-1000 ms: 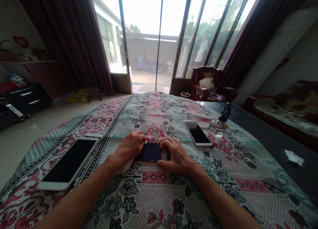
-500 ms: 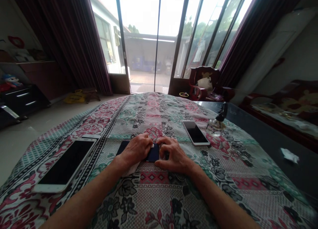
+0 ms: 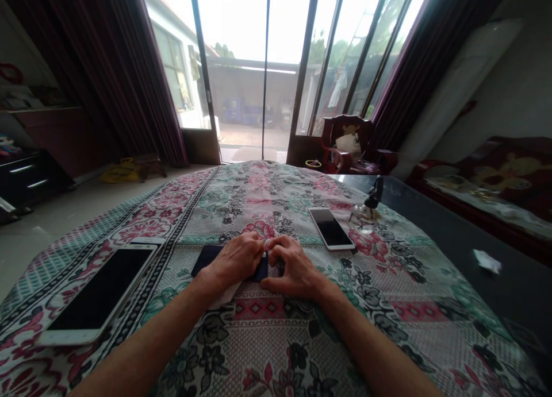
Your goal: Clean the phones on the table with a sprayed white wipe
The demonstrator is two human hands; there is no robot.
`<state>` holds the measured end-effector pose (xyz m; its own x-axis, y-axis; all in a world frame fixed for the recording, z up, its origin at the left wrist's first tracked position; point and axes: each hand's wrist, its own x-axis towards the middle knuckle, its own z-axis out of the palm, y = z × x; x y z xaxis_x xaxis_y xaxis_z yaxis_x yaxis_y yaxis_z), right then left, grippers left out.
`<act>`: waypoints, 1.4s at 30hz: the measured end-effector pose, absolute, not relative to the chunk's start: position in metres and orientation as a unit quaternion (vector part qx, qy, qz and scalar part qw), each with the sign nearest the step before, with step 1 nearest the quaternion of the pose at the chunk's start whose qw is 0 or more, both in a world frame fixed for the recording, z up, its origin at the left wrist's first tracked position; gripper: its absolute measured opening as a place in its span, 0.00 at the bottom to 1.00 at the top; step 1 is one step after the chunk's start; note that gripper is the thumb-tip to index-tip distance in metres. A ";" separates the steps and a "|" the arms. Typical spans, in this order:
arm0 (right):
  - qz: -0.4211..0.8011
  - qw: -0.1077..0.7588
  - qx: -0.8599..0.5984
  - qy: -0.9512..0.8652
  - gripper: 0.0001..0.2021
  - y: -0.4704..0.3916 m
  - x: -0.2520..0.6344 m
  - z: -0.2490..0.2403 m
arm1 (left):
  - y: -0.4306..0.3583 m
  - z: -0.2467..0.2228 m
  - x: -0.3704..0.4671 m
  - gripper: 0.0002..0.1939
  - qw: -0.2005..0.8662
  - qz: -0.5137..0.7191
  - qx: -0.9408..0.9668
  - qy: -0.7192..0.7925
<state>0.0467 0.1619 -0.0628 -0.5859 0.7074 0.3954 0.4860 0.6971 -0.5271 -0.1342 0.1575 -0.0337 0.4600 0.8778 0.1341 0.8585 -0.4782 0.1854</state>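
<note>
A dark blue flat object (image 3: 205,258) lies on the patterned tablecloth (image 3: 263,339), largely covered by my left hand (image 3: 240,257). The fingers of my left hand are curled closed over it, around something small and whitish that I cannot make out. My right hand (image 3: 295,266) rests at the object's right end, thumb and fingers bent around its edge, fingertips close to my left hand. Part of a white cloth or paper (image 3: 225,296) shows under my left wrist.
A large white phone (image 3: 99,293) lies at the left, with a flat item beyond it. Right of my hands is a smaller white phone (image 3: 331,229), then a glass bottle with a black top (image 3: 366,216). Crumpled white paper (image 3: 487,261) lies on the dark surface at far right.
The view has shifted slightly, so most things appear further left. My right fingertips have come closer to my left hand, covering more of the blue object.
</note>
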 end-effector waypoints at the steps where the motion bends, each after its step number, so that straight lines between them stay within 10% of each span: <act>1: 0.184 0.297 -0.347 -0.871 0.17 0.162 0.047 -0.062 | 0.159 -0.033 -0.133 0.12 0.044 0.106 0.850 0.514; 42: 0.162 0.304 -0.346 -0.873 0.19 0.165 0.047 -0.064 | 0.144 -0.035 -0.145 0.13 0.067 0.114 0.863 0.487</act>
